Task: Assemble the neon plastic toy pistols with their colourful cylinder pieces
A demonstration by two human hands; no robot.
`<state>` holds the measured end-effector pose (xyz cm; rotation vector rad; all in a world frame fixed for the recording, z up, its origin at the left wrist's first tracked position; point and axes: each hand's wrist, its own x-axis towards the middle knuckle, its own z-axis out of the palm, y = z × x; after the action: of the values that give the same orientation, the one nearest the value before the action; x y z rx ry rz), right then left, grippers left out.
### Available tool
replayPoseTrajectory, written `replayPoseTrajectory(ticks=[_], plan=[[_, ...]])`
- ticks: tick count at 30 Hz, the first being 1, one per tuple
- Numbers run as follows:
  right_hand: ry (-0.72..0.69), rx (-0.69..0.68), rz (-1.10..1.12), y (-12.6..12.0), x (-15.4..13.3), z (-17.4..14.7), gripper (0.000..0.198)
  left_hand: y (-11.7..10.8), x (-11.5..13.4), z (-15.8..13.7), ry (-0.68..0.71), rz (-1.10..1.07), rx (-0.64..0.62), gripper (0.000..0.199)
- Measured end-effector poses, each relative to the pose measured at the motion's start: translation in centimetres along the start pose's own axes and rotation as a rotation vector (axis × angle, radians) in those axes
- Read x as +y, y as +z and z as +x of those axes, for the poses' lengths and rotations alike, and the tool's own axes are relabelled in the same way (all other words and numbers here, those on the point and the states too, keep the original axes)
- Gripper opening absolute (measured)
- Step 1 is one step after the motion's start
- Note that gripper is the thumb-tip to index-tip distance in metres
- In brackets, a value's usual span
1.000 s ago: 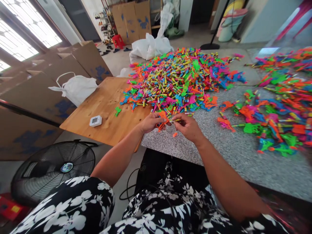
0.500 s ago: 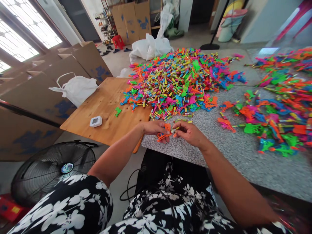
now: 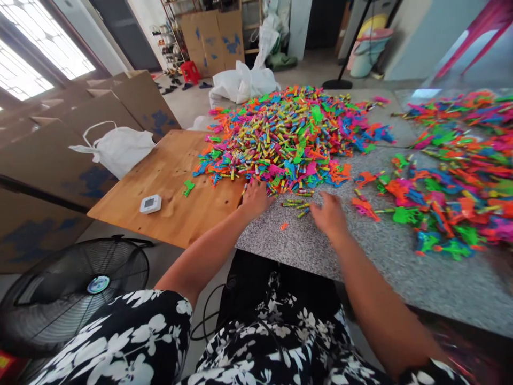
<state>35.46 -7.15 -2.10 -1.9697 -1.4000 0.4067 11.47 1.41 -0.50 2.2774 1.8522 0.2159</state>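
As the left hand (image 3: 256,197) meets the near edge of the toy-part heap (image 3: 276,133), its grip unclear, the right hand (image 3: 329,214) is loosely spread beside patterned tubes (image 3: 295,204) before the heap; a hasty sweep could roll them away.

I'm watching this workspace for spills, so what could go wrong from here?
The small orange piece lies loose near the front edge of the grey table; a brush might knock it off.
The left hand is at the near foot of the loose heap, which might slide.
The thin yellowish sticks beside the right hand may roll if bumped.
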Motion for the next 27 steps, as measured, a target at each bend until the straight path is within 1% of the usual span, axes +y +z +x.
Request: replayPoseTrajectory(ticks=[1, 2, 4, 6, 8, 9, 11, 13, 16, 19, 21, 22, 24, 25, 27], plan=[[-0.037, -0.058, -0.154, 0.9, -0.6, -0.7, 0.044, 0.3, 0.3, -0.1, 0.014, 0.031, -0.003, 0.063], [-0.069, -0.109, -0.263, 1.6, -1.2, -1.4, 0.045, 0.5, 0.5, -0.3, 0.037, 0.052, -0.011, 0.061], [-0.155, -0.212, -0.375, 2.6, -2.1, -2.4, 0.045, 0.5, 0.3, -0.6, 0.115, 0.069, -0.041, 0.056], [-0.252, -0.294, -0.399, 3.0, -2.7, -2.9, 0.041, 0.1, -0.4, -1.0, 0.207, 0.071, -0.082, 0.054], [-0.324, -0.362, -0.372, 3.0, -2.9, -3.0, 0.034, -0.4, -1.3, -1.4, 0.291, 0.066, -0.138, 0.055], [-0.345, -0.385, -0.348, 3.0, -2.9, -3.0, 0.032, -0.7, -1.8, -1.7, 0.317, 0.057, -0.169, 0.054], [-0.366, -0.41, -0.3, 2.9, -2.8, -2.8, 0.026, -1.3, -2.6, -2.0, 0.343, 0.016, -0.215, 0.043], [-0.374, -0.418, -0.286, 3.0, -2.7, -2.7, 0.022, -1.6, -3.1, -2.2, 0.334, -0.065, -0.223, 0.028], [-0.383, -0.426, -0.31, 3.4, -2.9, -2.5, 0.02, -2.0, -3.4, -2.3, 0.245, -0.212, -0.191, 0.011], [-0.358, -0.389, -0.283, 4.1, -3.5, -2.2, 0.016, -2.3, -3.6, -2.4, 0.146, -0.348, -0.121, 0.006], [-0.301, -0.329, -0.176, 4.5, -3.9, -2.0, 0.012, -2.4, -3.6, -2.5, 0.1, -0.472, -0.107, 0.009], [-0.262, -0.297, -0.08, 4.6, -4.1, -1.8, 0.011, -2.5, -3.7, -2.5, 0.082, -0.548, -0.133, 0.011], [-0.173, -0.277, 0.19, 4.6, -4.4, -1.7, 0.014, -2.8, -3.7, -2.7, 0.067, -0.71, -0.24, 0.017], [-0.13, -0.305, 0.34, 4.6, -4.5, -1.6, 0.018, -2.9, -3.7, -2.8, 0.073, -0.778, -0.299, 0.023], [-0.077, -0.415, 0.598, 4.3, -4.9, -1.6, 0.028, -3.3, -3.6, -3.0, 0.113, -0.858, -0.377, 0.033]])
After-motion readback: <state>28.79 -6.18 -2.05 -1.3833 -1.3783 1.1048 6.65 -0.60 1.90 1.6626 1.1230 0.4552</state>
